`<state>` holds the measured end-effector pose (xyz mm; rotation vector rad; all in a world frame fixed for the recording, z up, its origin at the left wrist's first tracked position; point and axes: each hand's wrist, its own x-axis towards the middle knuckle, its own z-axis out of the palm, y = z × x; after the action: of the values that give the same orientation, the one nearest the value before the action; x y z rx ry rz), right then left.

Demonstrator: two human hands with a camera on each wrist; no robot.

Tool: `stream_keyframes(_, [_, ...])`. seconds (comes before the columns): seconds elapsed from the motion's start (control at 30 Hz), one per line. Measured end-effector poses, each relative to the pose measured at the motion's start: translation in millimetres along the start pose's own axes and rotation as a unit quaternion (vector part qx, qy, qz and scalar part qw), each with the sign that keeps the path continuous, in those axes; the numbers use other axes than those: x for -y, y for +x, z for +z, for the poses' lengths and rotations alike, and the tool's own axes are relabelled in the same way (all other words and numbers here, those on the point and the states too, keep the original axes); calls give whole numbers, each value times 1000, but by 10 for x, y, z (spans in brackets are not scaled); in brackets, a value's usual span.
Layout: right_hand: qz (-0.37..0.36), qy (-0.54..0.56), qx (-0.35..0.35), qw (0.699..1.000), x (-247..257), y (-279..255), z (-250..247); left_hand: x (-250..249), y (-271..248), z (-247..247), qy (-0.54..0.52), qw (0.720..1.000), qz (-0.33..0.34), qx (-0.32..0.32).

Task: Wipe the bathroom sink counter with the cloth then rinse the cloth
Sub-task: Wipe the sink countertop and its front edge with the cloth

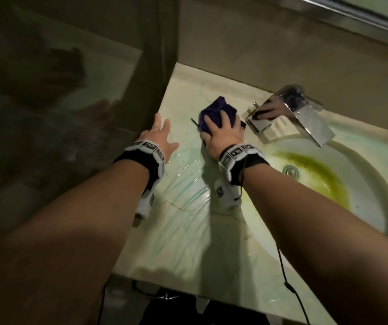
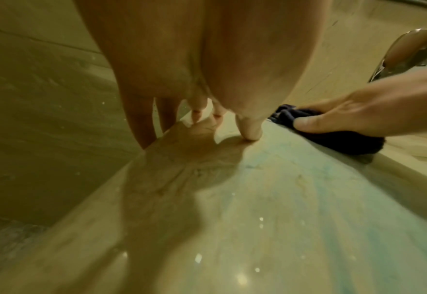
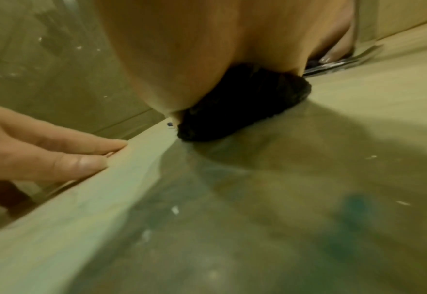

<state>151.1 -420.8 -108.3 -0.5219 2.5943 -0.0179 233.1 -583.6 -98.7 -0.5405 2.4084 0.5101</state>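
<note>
At the far left I have my left hand (image 1: 162, 134) spread flat, fingers straight, fingertips (image 2: 250, 135) resting on the left edge of the pale, green-veined marble counter (image 1: 183, 221) beside the dark glass partition (image 1: 59, 90); it holds nothing and just steadies me. Right of it, my right hand (image 1: 223, 132) presses down on the bunched dark purple cloth (image 1: 214, 111), fingers curled over the top with the thumb (image 2: 305, 124) tucked at its near side. The cloth sits on the far part of the counter, just left of the shiny flat chrome faucet (image 1: 289, 113). I judge wiping is under way: wet green streaks lie across the near counter. To do it well I'd keep the palm weight even, work in overlapping strokes toward the oval basin (image 1: 361, 160) with its yellow-green stain on the right, and mind the faucet base so the cloth doesn't snag.
</note>
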Motion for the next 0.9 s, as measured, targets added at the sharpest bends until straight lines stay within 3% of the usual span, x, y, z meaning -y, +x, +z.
stream_keyframes(0.1, [-48, -9, 0, 999, 204, -108, 73, -2, -36, 4, 9, 1000, 0, 1])
stream_keyframes(0.23, [-93, -39, -14, 995, -45, -488, 266, 18, -126, 86, 24, 1000, 12, -3])
stream_keyframes(0.33, [-50, -28, -17, 998, -340, -453, 201, 61, -174, 124, 26, 1000, 9, 6])
stream_keyframes(0.5, [28, 25, -26, 999, -152, -242, 204, 102, -257, 240, 29, 1000, 8, 1])
stream_keyframes(0.73, [-68, -31, -13, 997, -323, -621, 289, 91, -359, 280, 24, 999, 3, 23])
stream_keyframes(0.9, [-6, -9, -17, 1000, -383, -493, 248, 194, -445, 391, 23, 1000, 10, 3])
